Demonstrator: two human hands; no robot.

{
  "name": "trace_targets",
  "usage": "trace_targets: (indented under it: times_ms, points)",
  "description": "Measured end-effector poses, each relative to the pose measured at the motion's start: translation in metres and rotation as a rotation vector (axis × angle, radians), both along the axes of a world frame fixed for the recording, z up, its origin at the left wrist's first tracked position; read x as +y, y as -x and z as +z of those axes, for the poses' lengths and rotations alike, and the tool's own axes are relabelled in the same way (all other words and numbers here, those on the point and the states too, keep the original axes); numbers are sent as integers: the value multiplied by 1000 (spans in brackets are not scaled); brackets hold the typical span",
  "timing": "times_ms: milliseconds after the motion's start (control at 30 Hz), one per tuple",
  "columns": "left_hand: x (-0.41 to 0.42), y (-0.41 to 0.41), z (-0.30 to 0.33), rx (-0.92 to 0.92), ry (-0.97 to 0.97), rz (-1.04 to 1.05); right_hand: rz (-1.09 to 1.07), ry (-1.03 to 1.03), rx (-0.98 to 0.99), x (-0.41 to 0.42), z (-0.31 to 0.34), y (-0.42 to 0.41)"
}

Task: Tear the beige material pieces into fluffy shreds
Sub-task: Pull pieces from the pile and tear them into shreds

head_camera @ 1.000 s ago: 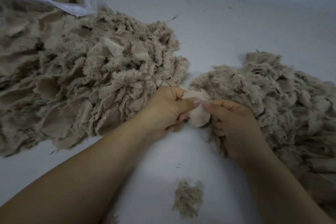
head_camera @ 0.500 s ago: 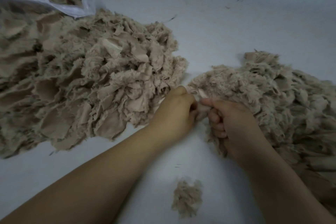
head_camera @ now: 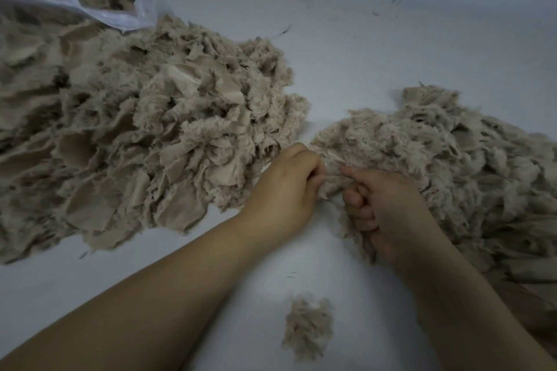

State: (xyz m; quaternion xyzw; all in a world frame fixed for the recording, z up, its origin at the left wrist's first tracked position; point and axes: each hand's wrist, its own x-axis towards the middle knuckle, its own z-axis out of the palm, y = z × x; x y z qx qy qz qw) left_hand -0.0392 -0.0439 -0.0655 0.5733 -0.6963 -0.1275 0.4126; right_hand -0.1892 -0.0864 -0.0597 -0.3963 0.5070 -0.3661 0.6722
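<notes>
Beige material piles on pale grey surface

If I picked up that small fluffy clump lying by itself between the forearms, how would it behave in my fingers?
The small clump looks like loose, frayed fibres, so it would probably feel very light and squash easily. With no firm edge showing, it should flop rather than hold its shape. Stray wisps may shed onto the white surface, which already shows scattered threads.
</notes>
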Motion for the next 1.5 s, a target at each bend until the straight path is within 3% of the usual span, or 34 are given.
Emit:
trace_targets:
  times_ms: [233,533,667,1133,1267,1500]
  points:
    - [0,-1,-5,190,-45,52,43,-37,80,1,1,1]
    - [-1,-5,-3,703,102,104,6,-23,47,6,8,-2]
    - [-2,-6,-4,752,82,92,-5,-14,18,7,9,-2]
    - [-10,0,1,921,-359,-89,123,138,126,10,4,-1]
    - [-15,0,-3,920,-351,-14,118,129,121,8,3,-1]
    - [-10,2,0,1090,-263,55,88,115,84,6,1,-2]
